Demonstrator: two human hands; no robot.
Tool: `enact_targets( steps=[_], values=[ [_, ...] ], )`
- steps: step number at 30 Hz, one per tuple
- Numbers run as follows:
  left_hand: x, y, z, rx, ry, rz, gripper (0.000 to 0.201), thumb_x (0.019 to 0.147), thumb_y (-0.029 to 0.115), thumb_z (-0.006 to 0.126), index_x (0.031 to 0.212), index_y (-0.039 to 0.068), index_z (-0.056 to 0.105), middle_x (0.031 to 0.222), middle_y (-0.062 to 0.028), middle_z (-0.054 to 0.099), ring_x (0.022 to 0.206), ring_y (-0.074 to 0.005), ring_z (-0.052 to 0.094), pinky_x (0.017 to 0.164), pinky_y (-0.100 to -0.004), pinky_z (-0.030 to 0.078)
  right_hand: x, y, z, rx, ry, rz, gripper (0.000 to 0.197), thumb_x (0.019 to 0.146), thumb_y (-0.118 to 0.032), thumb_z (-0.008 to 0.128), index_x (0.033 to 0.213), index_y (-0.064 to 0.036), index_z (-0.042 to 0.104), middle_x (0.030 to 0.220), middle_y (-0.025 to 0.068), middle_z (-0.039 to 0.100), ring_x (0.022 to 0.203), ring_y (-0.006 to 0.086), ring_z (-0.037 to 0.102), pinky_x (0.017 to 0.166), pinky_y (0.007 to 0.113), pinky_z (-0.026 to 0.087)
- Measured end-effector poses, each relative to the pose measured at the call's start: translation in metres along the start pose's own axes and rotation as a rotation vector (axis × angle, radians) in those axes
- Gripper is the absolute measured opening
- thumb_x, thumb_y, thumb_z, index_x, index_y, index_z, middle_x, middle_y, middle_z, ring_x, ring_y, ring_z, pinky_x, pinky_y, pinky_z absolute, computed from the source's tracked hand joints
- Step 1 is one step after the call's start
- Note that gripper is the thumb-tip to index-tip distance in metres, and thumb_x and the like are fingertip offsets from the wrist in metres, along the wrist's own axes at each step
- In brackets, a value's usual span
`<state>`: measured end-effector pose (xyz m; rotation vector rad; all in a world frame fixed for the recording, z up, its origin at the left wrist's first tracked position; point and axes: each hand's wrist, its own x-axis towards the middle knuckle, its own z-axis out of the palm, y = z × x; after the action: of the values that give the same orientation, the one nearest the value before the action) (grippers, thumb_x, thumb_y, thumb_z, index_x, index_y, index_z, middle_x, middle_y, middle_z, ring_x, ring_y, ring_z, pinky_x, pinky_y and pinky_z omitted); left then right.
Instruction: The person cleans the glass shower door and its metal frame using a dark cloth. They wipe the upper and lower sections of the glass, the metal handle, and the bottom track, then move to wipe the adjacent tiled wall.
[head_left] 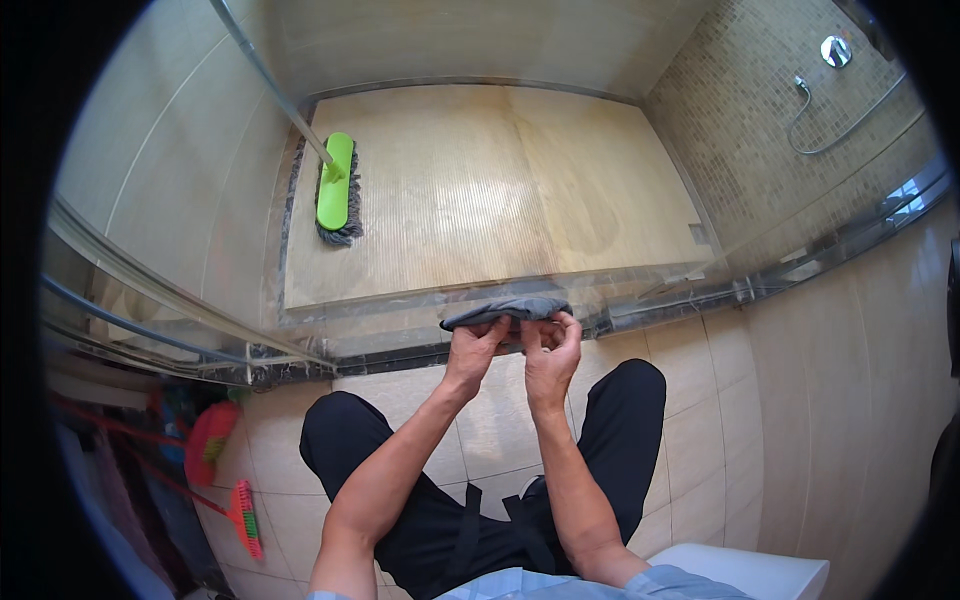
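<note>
A gray cloth [515, 309] is pinched in the fingers of the left hand [472, 356] and right hand [550, 366]. A green-headed mop [336, 195] is stood on the shower floor [470, 180].

Spotting grey on cloth [515, 309] now, lime green on mop plate [336, 190] left of it, beige mosaic on wall [740, 130] right of it!

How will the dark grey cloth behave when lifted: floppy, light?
The dark grey cloth is probably floppy: it looks folded and softly bunched. It's likely light: it looks thin, pinched near its edge by the left hand and right hand.
</note>
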<state>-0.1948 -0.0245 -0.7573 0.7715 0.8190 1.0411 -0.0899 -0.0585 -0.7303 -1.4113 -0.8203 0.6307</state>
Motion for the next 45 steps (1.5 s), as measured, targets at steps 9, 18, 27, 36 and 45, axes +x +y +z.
enact_targets(
  steps=[9, 18, 27, 36, 45],
  values=[
    [-0.004, 0.014, 0.004, 0.114, 0.033, 0.210, 0.035, 0.101, 0.034, 0.060, 0.104, 0.001, 0.073, 0.095, -0.0112, 0.076, 0.082, -0.0159, 0.071, 0.068, -0.0259, 0.052, 0.042, -0.017, -0.011, -0.017, -0.176, 0.054, 0.021, 0.087, -0.013, 0.079, 0.091, 0.0003, 0.063, 0.069, 0.0009, 0.067, 0.063, 0.0028, 0.056, 0.055, 0.021, 0.043],
    [-0.003, 0.062, 0.081, 0.005, 0.047, 0.340, 0.043, 0.106, 0.029, 0.044, 0.104, -0.004, 0.071, 0.088, -0.0114, 0.075, 0.077, -0.0162, 0.071, 0.068, -0.0262, 0.052, 0.060, -0.071, -0.019, 0.073, 0.103, -0.237, 0.017, 0.091, -0.010, 0.074, 0.092, -0.0017, 0.059, 0.069, -0.0030, 0.059, 0.062, 0.0015, 0.050, 0.053, 0.020, 0.038],
    [0.027, 0.019, 0.092, 0.564, -0.079, 0.322, 0.040, 0.103, 0.029, 0.054, 0.092, -0.006, 0.069, 0.074, -0.0056, 0.069, 0.069, -0.0114, 0.062, 0.062, -0.0289, 0.049, 0.070, -0.006, -0.045, 0.108, 0.044, 0.019, 0.021, 0.100, -0.018, 0.062, 0.101, 0.0019, 0.066, 0.093, 0.0050, 0.068, 0.080, 0.0109, 0.061, 0.070, 0.028, 0.050],
    [0.030, -0.052, 0.005, 0.495, 0.251, -0.064, 0.032, 0.093, 0.032, 0.069, 0.098, 0.001, 0.077, 0.089, -0.0075, 0.076, 0.080, -0.0136, 0.070, 0.067, -0.0296, 0.053, 0.034, 0.072, -0.022, 0.282, -0.205, 0.508, 0.020, 0.099, -0.020, 0.060, 0.103, -0.0017, 0.066, 0.091, 0.0046, 0.069, 0.078, 0.0126, 0.067, 0.066, 0.029, 0.056],
    [-0.030, 0.095, 0.051, -0.007, -0.216, 0.581, 0.037, 0.100, 0.014, 0.062, 0.127, -0.010, 0.056, 0.121, -0.0159, 0.067, 0.110, -0.0179, 0.064, 0.097, -0.0302, 0.049, 0.045, -0.095, 0.008, 0.141, -0.034, -0.152, 0.018, 0.098, -0.012, 0.063, 0.086, 0.0011, 0.068, 0.078, 0.0017, 0.068, 0.067, 0.0060, 0.060, 0.061, 0.023, 0.049]
  ],
)
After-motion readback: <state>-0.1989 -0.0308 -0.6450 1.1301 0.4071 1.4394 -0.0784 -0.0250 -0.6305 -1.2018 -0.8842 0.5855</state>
